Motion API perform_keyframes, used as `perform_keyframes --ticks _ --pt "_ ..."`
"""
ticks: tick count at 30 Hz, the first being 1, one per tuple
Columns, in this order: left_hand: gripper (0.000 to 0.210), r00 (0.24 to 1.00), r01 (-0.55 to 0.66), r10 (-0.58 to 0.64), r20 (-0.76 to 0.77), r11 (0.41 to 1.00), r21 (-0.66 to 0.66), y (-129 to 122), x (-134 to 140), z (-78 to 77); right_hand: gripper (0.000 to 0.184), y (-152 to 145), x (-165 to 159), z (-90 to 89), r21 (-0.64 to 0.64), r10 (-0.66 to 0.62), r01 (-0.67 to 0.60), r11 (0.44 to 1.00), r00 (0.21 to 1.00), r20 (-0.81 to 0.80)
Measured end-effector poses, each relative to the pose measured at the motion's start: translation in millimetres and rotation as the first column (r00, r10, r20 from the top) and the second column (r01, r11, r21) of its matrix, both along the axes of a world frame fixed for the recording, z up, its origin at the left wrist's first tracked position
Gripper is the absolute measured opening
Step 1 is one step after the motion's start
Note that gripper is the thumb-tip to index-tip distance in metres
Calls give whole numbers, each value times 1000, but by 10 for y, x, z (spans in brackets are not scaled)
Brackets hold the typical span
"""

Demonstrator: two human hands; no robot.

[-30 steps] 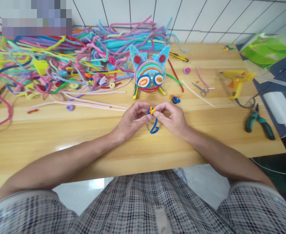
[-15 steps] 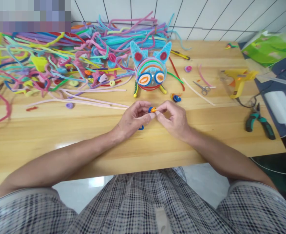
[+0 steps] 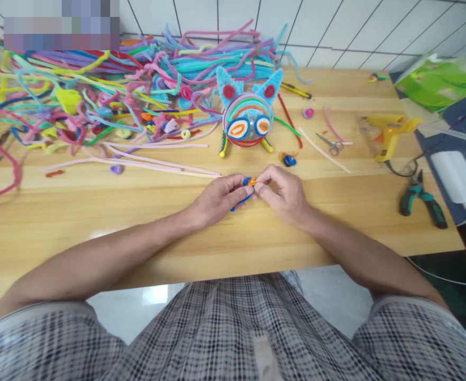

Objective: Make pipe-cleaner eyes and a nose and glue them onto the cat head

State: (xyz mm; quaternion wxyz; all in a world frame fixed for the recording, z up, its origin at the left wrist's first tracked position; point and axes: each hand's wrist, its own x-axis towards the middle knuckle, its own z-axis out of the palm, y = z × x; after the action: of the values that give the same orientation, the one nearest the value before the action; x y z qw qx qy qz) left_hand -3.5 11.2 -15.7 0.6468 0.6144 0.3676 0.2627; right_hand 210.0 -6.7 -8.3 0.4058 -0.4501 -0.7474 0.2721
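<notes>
Between my two hands is a small coil of blue and orange pipe cleaner point(image 3: 250, 181), its blue tail hanging down below the left fingers. My left hand point(image 3: 220, 198) pinches the coil's blue side between thumb and fingers. My right hand point(image 3: 282, 191) is closed at the orange end, thumb against forefinger. Just beyond stands a round striped pipe-cleaner animal figure point(image 3: 248, 116) with blue ears and blue-white-orange eyes. A second blue and orange coil point(image 3: 289, 159) lies on the table to the right of the figure's feet.
A large heap of pipe cleaners point(image 3: 98, 100) covers the back left. To the right are small scissors point(image 3: 331, 144), a yellow hot glue gun point(image 3: 393, 135) with its cord, and green-black pliers point(image 3: 421, 201). A yellow cutter knife point(image 3: 296, 90) lies behind the figure.
The blue tail has swung from flat below the left hand to a slant under the coil. My left fingers have shifted around the coil; the right hand barely moved. The view shifted slightly.
</notes>
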Motion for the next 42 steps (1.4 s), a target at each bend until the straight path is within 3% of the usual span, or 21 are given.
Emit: perform_keyframes --ticks 4,7,9,11,14,18,20,23,25,27,29,30,32,34,36,39,42 --pt "33 993 40 -35 -113 999 36 7 -20 74 14 47 10 20 -194 38 -47 980 998 -51" --pt "30 985 48 -39 -169 998 51 13 -20 110 12 91 16 -3 -416 29 -95 905 986 -162" --pt "30 985 60 -53 -167 997 42 16 -19 115 13 110 17 -14 -495 10 -119 861 976 -217" --pt "30 988 67 -63 -141 998 22 18 -21 111 14 110 13 -9 -508 2 -113 854 977 -212" --pt "28 990 63 -60 -127 998 20 13 -29 108 16 79 -3 25 -435 10 -74 897 989 -147" --pt "25 978 68 -29 -206 980 185 -5 -31 124 16 27 -29 61 -335 39 -63 940 996 -79" --pt "20 959 85 26 -283 923 374 -19 -29 113 16 10 -39 63 -327 51 -65 943 997 -50" --pt "14 922 146 130 -364 755 639 -46 -27 56 14 -4 -52 59 -359 73 -81 930 997 -36" --pt "13 900 192 178 -397 658 729 -63 -25 16 14 -4 -56 60 -391 78 -95 916 995 -59" --pt "15 885 220 203 -418 609 762 -71 -22 2 15 6 -55 65 -428 69 -107 898 992 -104" --pt "15 891 211 202 -407 608 765 -60 -19 23 16 24 -47 73 -483 52 -124 867 986 -159" --pt "15 903 194 184 -388 632 750 -48 -20 43 15 33 -42 78 -512 45 -137 848 981 -189" --pt "17 933 165 95 -348 744 647 -17 -27 96 13 45 -34 89 -552 37 -163 818 972 -231" --pt "20 956 149 -17 -293 888 435 15 -40 144 13 46 -29 100 -542 43 -156 826 976 -215" --pt "23 971 132 -91 -223 976 175 38 -48 174 14 38 -25 102 -487 55 -123 865 987 -152" --pt "24 987 93 -103 -126 992 -80 60 -41 187 11 30 -13 72 -395 52 -95 914 992 -118" --pt "24 992 76 -90 -92 986 -151 65 -30 190 14 41 11 18 -306 93 -122 944 990 -109"
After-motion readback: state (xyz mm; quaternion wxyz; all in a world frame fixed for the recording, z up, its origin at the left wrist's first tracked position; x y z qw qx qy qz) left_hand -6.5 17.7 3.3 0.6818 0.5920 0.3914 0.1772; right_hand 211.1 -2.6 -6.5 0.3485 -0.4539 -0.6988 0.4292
